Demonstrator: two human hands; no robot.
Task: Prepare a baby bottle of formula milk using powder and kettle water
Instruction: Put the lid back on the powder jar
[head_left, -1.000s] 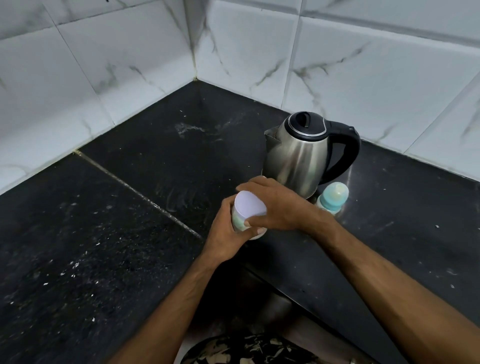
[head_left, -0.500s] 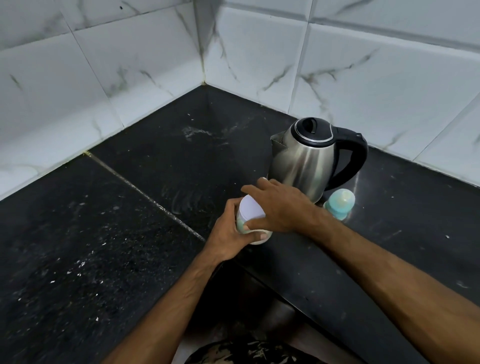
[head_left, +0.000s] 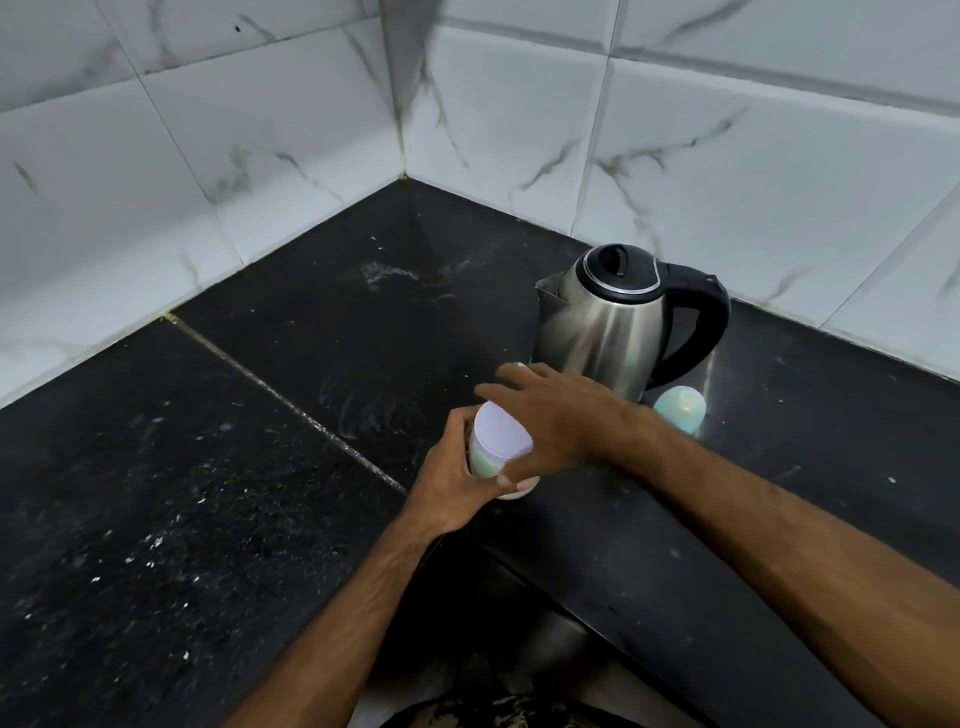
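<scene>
A small white powder container (head_left: 480, 460) with a pale lid (head_left: 501, 431) stands near the front edge of the black counter. My left hand (head_left: 452, 488) grips its body from the left. My right hand (head_left: 550, 421) lies over the lid, thumb on the near rim and fingers stretched past the far edge. Behind it stands a steel kettle (head_left: 602, 332) with a black lid and handle, its spout pointing left. The teal-capped baby bottle (head_left: 680, 408) stands right of the kettle's base, partly hidden by my right wrist.
The black stone counter (head_left: 208, 467) fills a corner between white marble-look tiled walls (head_left: 260, 156). A seam in the counter runs diagonally to the left of the container. White specks are scattered over the left part. The counter's front edge drops off below my forearms.
My right hand's fingers have straightened and spread over the lid, uncovering more of it. The view has tilted slightly; the container, kettle and bottle stay put.
</scene>
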